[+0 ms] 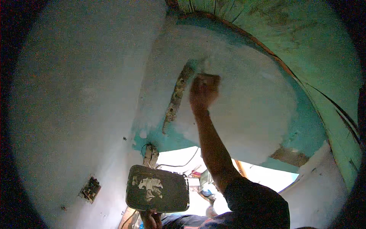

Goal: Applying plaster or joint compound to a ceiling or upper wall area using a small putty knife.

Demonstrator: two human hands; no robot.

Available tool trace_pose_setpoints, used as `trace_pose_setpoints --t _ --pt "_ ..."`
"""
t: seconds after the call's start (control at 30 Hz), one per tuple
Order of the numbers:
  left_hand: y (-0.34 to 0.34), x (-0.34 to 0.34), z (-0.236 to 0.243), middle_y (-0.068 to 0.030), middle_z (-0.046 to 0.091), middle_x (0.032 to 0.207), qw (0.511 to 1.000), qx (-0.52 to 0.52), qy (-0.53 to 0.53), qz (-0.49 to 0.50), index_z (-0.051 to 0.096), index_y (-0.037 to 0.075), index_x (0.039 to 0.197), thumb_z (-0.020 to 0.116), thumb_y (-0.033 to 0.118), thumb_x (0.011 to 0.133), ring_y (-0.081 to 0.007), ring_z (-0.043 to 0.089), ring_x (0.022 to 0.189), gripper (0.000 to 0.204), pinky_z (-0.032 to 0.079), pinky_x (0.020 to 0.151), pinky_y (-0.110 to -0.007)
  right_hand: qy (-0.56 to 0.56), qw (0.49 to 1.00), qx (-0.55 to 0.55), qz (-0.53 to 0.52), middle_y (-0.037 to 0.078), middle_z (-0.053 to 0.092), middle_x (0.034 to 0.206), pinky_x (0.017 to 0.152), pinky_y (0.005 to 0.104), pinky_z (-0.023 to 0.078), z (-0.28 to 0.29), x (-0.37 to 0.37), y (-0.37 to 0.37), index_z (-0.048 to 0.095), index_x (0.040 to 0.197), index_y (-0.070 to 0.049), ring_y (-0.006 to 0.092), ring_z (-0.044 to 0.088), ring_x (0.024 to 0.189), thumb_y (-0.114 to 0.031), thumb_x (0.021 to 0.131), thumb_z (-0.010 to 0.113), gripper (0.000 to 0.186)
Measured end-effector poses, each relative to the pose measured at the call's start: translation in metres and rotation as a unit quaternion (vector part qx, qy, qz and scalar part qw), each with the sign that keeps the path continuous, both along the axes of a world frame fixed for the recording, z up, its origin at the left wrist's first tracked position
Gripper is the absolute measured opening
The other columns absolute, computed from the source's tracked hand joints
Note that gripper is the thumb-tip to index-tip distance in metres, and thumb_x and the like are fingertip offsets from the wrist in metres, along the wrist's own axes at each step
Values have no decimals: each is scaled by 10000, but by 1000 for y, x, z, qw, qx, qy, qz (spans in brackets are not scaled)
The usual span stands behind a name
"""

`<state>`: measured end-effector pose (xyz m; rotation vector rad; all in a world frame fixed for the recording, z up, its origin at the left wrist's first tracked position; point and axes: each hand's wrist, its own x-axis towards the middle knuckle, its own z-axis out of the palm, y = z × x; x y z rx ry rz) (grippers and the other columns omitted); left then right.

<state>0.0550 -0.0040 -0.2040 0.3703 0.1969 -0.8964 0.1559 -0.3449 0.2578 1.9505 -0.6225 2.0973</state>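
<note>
My right hand (202, 95) is raised high, its fingers closed round a putty knife (211, 79) whose wide, flat blade lies close to the wall. Motion blurs that hand a little, and the knife's handle is hidden in it. The wall (244, 103) there is coated whitish over turquoise paint. Low down, my left hand (151, 218) grips the bottom edge of a dark rectangular tray with rounded corners (173, 191). White putty (150, 187) is smeared on the tray's face. Just left of the knife, a rough bare groove (175, 99) runs slantwise down the wall.
A plain pale wall (84, 91) stands at the left, with an open electrical box (90, 189) set in it. Loose wires (150, 147) stick out by the opening below. Green boards (305, 42) slope overhead at the right. A bare brown patch (289, 155) shows low on the right.
</note>
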Motion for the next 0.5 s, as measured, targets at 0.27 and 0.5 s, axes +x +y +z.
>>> trace_pose_setpoints --t 0.27,0.5 --pt "3 7 58 -102 547 1278 998 12 -56 -18 403 167 1400 640 140 885 -265 593 1073 568 600 756 -427 109 980 -145 82 118 598 909 724 410 509 -3 64 -1 622 868 -89 319 603 810 -32 759 696 143" --pt "3 1 98 -90 569 1251 995 76 -60 11 417 172 1384 665 166 882 -269 596 1077 560 592 761 -411 35 989 -110 -88 113 584 880 679 386 487 -11 -74 -27 632 896 -93 289 579 805 -2 780 706 165"
